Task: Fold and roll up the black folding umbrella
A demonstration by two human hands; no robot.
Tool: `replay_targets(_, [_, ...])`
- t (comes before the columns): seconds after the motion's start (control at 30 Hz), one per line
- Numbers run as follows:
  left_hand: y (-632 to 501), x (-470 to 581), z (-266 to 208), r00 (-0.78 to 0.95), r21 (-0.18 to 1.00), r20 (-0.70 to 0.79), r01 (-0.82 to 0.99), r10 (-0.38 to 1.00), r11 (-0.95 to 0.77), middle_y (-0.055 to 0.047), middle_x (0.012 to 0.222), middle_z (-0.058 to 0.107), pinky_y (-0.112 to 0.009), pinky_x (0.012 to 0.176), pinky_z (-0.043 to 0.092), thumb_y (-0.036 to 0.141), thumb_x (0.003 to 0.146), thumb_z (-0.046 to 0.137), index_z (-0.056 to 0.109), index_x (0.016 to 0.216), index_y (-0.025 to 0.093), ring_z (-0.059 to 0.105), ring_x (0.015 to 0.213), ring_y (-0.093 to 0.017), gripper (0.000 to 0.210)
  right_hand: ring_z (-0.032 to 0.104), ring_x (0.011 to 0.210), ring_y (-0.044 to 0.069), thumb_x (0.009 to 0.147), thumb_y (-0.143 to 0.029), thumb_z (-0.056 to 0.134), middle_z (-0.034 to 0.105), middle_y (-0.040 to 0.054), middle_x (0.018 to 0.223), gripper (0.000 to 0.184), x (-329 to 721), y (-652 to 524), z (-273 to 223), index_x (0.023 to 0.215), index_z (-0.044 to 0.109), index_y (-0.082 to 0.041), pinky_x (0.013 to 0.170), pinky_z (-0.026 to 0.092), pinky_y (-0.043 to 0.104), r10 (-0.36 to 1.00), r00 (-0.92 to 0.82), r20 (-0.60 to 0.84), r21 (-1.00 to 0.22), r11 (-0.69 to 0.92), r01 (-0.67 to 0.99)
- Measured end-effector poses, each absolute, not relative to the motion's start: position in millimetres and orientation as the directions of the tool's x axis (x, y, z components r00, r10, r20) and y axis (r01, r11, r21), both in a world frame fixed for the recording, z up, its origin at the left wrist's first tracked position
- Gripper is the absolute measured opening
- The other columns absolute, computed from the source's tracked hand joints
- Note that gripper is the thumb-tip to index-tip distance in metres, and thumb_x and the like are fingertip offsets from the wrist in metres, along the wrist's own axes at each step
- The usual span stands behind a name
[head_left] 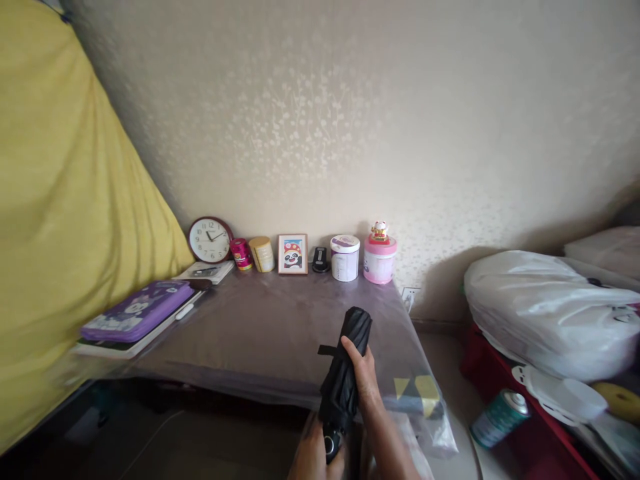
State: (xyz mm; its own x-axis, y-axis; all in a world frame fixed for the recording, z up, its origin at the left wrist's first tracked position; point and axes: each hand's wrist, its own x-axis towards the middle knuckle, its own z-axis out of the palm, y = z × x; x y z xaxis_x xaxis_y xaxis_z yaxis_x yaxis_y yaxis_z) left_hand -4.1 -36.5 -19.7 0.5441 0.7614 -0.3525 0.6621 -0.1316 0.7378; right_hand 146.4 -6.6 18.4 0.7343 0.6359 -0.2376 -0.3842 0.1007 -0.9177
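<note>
A folded black umbrella (337, 387) is held up in front of the table's near edge, its top tilted away and to the right. My left hand (315, 453) is closed around the handle at the lower end, near a round button. Higher up, my right hand (363, 370) wraps the folded canopy from the right side, thumb lying along it. A short black strap (327, 350) sticks out to the left from the canopy. Some fingers of both hands are hidden behind the umbrella.
Along the wall on the table (260, 320) stand a clock (210, 240), a panda picture (293, 255), tubs (345, 259) and a lucky cat (380, 232). A purple case (137, 310) lies left, by a yellow curtain (75, 200). At right are a spray can (500, 419) and white bag (550, 313).
</note>
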Motion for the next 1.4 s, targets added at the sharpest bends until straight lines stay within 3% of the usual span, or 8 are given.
replay_targets(0.27, [-38.5, -10.0, -14.2, 0.562, 0.61, -0.352, 0.745, 0.749, -0.272, -0.02, 0.104, 0.066, -0.029, 0.078, 0.043, 0.026, 0.081, 0.048, 0.038, 0.13, 0.003, 0.063, 0.097, -0.028, 0.055, 0.06, 0.047, 0.019, 0.056, -0.049, 0.077, 0.061, -0.0025, 0.057, 0.059, 139.2, -12.7, 17.2, 0.099, 0.052, -0.016, 0.047, 0.05, 0.029, 0.645, 0.718, -0.261, -0.891, 0.125, -0.436])
replay_targets(0.43, [-35.4, -26.3, 10.7, 0.701, 0.795, -0.254, 0.543, 0.666, -0.268, -0.007, 0.092, 0.069, -0.023, 0.071, 0.044, 0.046, 0.082, 0.046, 0.057, 0.102, 0.017, 0.064, 0.086, -0.02, 0.036, 0.058, 0.044, 0.019, 0.057, -0.049, 0.076, 0.059, -0.0038, 0.054, 0.058, 139.5, -22.6, 22.1, 0.098, 0.05, -0.017, 0.045, 0.049, 0.03, 0.671, 0.697, -0.254, -0.864, 0.167, -0.476])
replay_targets(0.6, [-33.9, -14.8, 27.4, 0.537, 0.81, -0.086, 0.528, 0.839, -0.255, -0.019, 0.136, 0.043, -0.031, 0.098, 0.036, 0.05, 0.077, 0.054, 0.017, 0.14, 0.006, 0.046, 0.121, -0.023, 0.085, 0.061, 0.056, 0.017, 0.058, -0.044, 0.077, 0.063, -0.0017, 0.068, 0.052, 136.7, -29.7, 25.8, 0.094, 0.052, -0.017, 0.054, 0.051, 0.028, 0.609, 0.78, -0.143, -0.921, 0.207, -0.331])
replay_targets(0.7, [-34.3, 4.8, 30.1, 0.554, 0.839, -0.061, 0.479, 0.83, -0.258, -0.018, 0.145, 0.03, -0.034, 0.105, 0.03, 0.054, 0.081, 0.047, 0.019, 0.141, 0.008, 0.033, 0.132, -0.025, 0.08, 0.062, 0.068, 0.018, 0.058, -0.041, 0.076, 0.065, 0.0002, 0.076, 0.046, 133.1, -33.1, 25.4, 0.091, 0.054, -0.016, 0.063, 0.05, 0.028, 0.6, 0.797, -0.066, -0.95, 0.207, -0.234])
replay_targets(0.93, [-29.7, 16.5, 27.8, 0.71, 0.991, -0.005, 0.095, 0.704, -0.089, -0.01, 0.131, 0.051, -0.032, 0.103, 0.035, 0.049, 0.085, 0.048, 0.039, 0.132, 0.018, 0.043, 0.124, -0.022, 0.057, 0.059, 0.071, 0.017, 0.057, -0.039, 0.076, 0.063, 0.0, 0.076, 0.045, 130.5, -40.9, 24.4, 0.09, 0.056, -0.016, 0.066, 0.048, 0.027, 0.64, 0.768, -0.014, -0.954, 0.222, -0.203])
replay_targets(1.1, [-37.0, 8.2, 30.8, 0.746, 0.936, -0.287, 0.085, 0.601, 0.341, -0.009, 0.09, 0.069, -0.033, 0.071, 0.051, 0.052, 0.078, 0.058, 0.051, 0.118, 0.014, 0.066, 0.079, -0.022, 0.056, 0.058, 0.066, 0.016, 0.062, -0.042, 0.073, 0.063, -0.0002, 0.075, 0.046, 122.9, -48.8, 26.9, 0.095, 0.056, -0.016, 0.063, 0.048, 0.027, 0.774, 0.633, -0.034, -0.89, 0.265, -0.372])
replay_targets(1.23, [-41.4, 10.0, 35.8, 0.715, 0.913, -0.349, 0.115, 0.605, 0.391, -0.004, 0.065, 0.066, -0.029, 0.052, 0.048, 0.056, 0.075, 0.058, 0.054, 0.108, 0.012, 0.062, 0.054, -0.019, 0.055, 0.06, 0.065, 0.019, 0.066, -0.048, 0.069, 0.064, 0.0022, 0.072, 0.047, 120.2, -49.9, 29.0, 0.097, 0.055, -0.015, 0.06, 0.049, 0.03, 0.798, 0.598, -0.072, -0.897, 0.211, -0.389])
replay_targets(1.4, [-40.9, 15.0, 39.0, 0.659, 0.985, -0.166, 0.075, 0.733, 0.155, -0.007, 0.111, 0.065, -0.027, 0.085, 0.045, 0.048, 0.075, 0.063, 0.053, 0.117, 0.017, 0.058, 0.106, -0.023, 0.052, 0.061, 0.088, 0.023, 0.06, -0.045, 0.074, 0.064, 0.0039, 0.09, 0.059, 124.2, -42.8, 25.7, 0.106, 0.052, -0.017, 0.077, 0.049, 0.031, 0.688, 0.725, -0.036, -0.97, 0.15, -0.191])
